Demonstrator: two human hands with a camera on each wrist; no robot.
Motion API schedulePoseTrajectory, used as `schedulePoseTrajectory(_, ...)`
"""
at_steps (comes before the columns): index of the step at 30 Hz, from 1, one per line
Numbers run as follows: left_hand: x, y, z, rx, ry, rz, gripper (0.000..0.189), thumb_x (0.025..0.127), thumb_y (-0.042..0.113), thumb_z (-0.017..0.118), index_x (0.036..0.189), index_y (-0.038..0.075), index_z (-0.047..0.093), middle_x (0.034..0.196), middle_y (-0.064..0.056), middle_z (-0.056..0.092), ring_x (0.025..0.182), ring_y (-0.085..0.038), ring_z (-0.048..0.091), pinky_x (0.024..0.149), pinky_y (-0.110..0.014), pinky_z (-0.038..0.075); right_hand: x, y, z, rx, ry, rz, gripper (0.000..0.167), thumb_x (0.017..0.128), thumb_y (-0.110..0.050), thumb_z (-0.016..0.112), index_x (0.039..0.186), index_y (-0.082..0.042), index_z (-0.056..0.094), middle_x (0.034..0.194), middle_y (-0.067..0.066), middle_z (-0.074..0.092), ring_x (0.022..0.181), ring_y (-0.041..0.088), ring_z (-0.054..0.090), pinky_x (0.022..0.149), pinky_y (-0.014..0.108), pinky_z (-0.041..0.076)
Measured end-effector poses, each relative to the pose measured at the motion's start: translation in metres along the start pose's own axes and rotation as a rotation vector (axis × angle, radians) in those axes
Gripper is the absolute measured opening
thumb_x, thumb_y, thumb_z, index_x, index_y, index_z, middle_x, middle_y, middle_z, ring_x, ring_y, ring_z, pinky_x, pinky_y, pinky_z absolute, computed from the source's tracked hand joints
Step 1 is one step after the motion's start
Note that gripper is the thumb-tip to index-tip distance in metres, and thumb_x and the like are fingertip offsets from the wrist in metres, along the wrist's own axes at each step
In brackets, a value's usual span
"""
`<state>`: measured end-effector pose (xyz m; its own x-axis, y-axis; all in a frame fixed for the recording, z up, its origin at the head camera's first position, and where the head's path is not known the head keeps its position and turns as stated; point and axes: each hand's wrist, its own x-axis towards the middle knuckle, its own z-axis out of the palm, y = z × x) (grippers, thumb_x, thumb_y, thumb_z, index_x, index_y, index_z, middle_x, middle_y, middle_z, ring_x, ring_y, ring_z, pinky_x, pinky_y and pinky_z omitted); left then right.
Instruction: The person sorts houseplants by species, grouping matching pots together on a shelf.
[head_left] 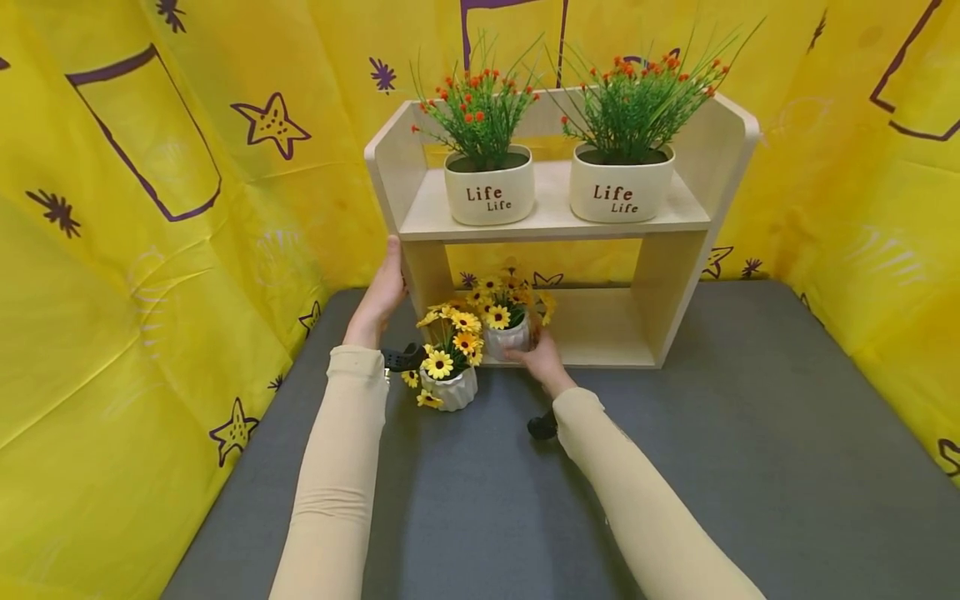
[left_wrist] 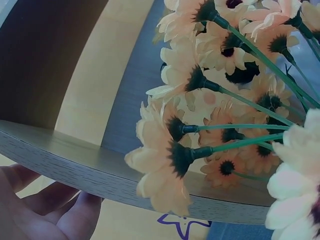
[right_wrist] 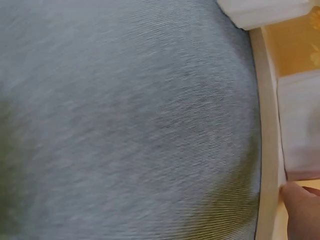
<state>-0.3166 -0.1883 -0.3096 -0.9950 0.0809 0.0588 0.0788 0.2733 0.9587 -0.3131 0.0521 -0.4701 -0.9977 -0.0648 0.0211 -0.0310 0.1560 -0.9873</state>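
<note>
My left hand [head_left: 381, 298] rests against the outer left side of a pale wooden shelf [head_left: 555, 227]; in the left wrist view its fingers [left_wrist: 82, 215] touch the outside of the side panel. With my right hand [head_left: 545, 360] I grip a white pot of yellow daisies [head_left: 508, 335] on the lower board, at its left end. The thumb lies on the pot's front, and the other fingers are mostly hidden. A second pot of yellow daisies [head_left: 453, 390] stands on the table, in front of the shelf's left side, close to my left wrist.
On the upper board stand two cream planters, left [head_left: 490, 193] and right [head_left: 621, 190], marked "Life", with red-flowered grass. The shelf stands on a grey tabletop [head_left: 480, 500]. A yellow cloth [head_left: 150, 292] with purple drawings surrounds the table at the back and sides.
</note>
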Motion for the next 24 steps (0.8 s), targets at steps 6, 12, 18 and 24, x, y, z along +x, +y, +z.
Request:
schedulePoseTrajectory(6, 0.002, -0.002, -0.001, -0.011, 0.006, 0.004, 0.078, 0.089, 0.067, 0.011, 0.149, 0.018, 0.015, 0.146, -0.013, 0.024, 0.129, -0.028, 0.027, 0.107, -0.045, 0.02, -0.012, 0.005, -0.002, 0.105, -0.043, -0.044, 0.091, 0.076, 0.002, 0.075, 0.145, 0.0, 0.017, 0.146, 0.022, 0.026, 0.133, 0.034, 0.024, 0.104, 0.044, 0.027)
schedulePoseTrajectory(12, 0.001, -0.003, -0.001, -0.01, 0.019, -0.001, 0.079, 0.088, 0.067, 0.012, 0.149, 0.017, 0.017, 0.144, -0.015, 0.026, 0.128, -0.028, 0.028, 0.106, -0.045, 0.021, -0.028, 0.006, -0.006, 0.149, -0.105, -0.009, 0.088, 0.078, -0.001, 0.074, 0.144, 0.002, 0.016, 0.147, 0.023, 0.022, 0.135, 0.033, 0.019, 0.107, 0.043, 0.022)
schedulePoseTrajectory(18, 0.0, -0.005, 0.0, -0.014, 0.025, 0.011, 0.078, 0.089, 0.067, 0.012, 0.149, 0.018, 0.016, 0.147, -0.012, 0.022, 0.131, -0.027, 0.023, 0.107, -0.047, 0.018, -0.046, 0.0, -0.003, 0.209, -0.135, 0.063, 0.093, 0.079, -0.009, 0.075, 0.145, 0.003, 0.01, 0.149, 0.021, 0.015, 0.136, 0.031, 0.016, 0.107, 0.04, 0.022)
schedulePoseTrajectory(24, 0.0, -0.002, 0.001, -0.007, 0.036, 0.015, 0.08, 0.088, 0.069, 0.013, 0.149, 0.018, 0.017, 0.149, -0.01, 0.02, 0.134, -0.026, 0.02, 0.107, -0.046, 0.018, -0.061, -0.006, 0.007, 0.232, -0.166, 0.056, 0.095, 0.079, -0.011, 0.076, 0.146, -0.001, 0.01, 0.149, 0.02, 0.017, 0.135, 0.032, 0.02, 0.106, 0.042, 0.025)
